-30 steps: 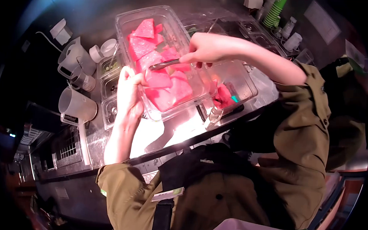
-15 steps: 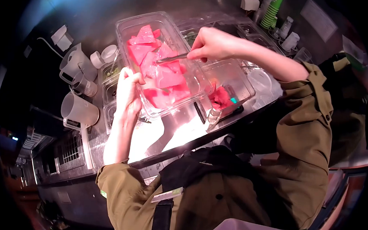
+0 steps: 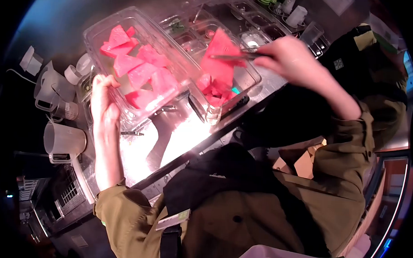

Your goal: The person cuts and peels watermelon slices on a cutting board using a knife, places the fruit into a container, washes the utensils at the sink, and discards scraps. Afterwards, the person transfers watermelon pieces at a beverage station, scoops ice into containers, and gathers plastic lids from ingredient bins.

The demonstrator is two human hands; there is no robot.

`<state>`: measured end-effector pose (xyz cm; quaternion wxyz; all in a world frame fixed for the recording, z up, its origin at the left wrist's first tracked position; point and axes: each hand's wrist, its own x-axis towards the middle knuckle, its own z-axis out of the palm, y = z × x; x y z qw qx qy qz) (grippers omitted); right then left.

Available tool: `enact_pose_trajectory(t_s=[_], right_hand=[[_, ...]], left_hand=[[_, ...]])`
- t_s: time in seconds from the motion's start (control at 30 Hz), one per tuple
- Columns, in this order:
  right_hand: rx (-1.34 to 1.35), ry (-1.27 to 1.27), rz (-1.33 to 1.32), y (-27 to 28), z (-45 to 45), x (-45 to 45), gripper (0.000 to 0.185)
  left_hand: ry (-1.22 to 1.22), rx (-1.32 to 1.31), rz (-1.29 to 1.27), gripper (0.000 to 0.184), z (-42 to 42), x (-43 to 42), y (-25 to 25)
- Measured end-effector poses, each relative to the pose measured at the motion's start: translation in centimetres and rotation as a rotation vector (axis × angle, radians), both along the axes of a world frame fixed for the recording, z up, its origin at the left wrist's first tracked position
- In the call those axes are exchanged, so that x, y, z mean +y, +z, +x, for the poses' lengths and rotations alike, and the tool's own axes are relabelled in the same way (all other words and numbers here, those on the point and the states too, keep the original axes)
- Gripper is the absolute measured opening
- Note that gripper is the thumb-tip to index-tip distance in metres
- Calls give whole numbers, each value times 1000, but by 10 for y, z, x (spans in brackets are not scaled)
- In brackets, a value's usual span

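My left hand (image 3: 105,96) grips the left side of a clear plastic tub (image 3: 97,34), which is held tilted above the counter. Several pink-red watermelon slices (image 3: 142,74) lie inside it. In my right hand (image 3: 291,59), blurred by motion, is a pair of metal tongs (image 3: 250,55). A large watermelon wedge (image 3: 218,56) hangs from the tips of the tongs, over a second clear container (image 3: 251,83) to the right of the tub. Small watermelon pieces (image 3: 214,94) sit in that second container.
Clear measuring jugs (image 3: 63,140) stand at the left on the steel counter. Topping containers (image 3: 187,39) are set into the counter behind. White and green cups (image 3: 297,16) stand at the back right. Another person (image 3: 349,66) in dark clothing is at the right.
The tongs have come out of the tub with a watermelon wedge and moved right over the second container. My view has shifted, so the tub appears farther left.
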<state>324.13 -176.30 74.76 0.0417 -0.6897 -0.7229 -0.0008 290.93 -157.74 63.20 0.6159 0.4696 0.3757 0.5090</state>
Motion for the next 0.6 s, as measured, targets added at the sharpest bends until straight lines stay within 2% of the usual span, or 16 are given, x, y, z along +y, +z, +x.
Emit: enact_pose_trajectory(t_s=[0.03, 0.07, 0.1, 0.17, 0.23, 0.3, 0.47, 0.6], right_hand=[[-60, -10, -41, -23, -4, 2, 29], [-104, 10, -235, -34, -6, 11, 33], [-208, 51, -301, -36, -13, 15, 31], [-328, 61, -281, -28, -18, 28, 30], [-271, 95, -195, 4, -18, 32, 31], [-263, 39, -312, 53, -31, 25, 33], [-117, 15, -139, 86, -33, 1, 39], [69, 153, 249, 77, -23, -7, 35]], left_hand=[[7, 22, 25, 22, -1, -2, 1], [15, 45, 50, 22, -3, -4, 2], [23, 68, 75, 22, -4, -6, 3], [72, 95, 89, 20, -4, -14, 15], [76, 71, 26, 18, -6, -27, 25], [76, -103, -101, 16, -6, -36, 33], [88, 46, -110, 15, -34, -38, 39], [30, -13, -139, 21, -34, -55, 55]])
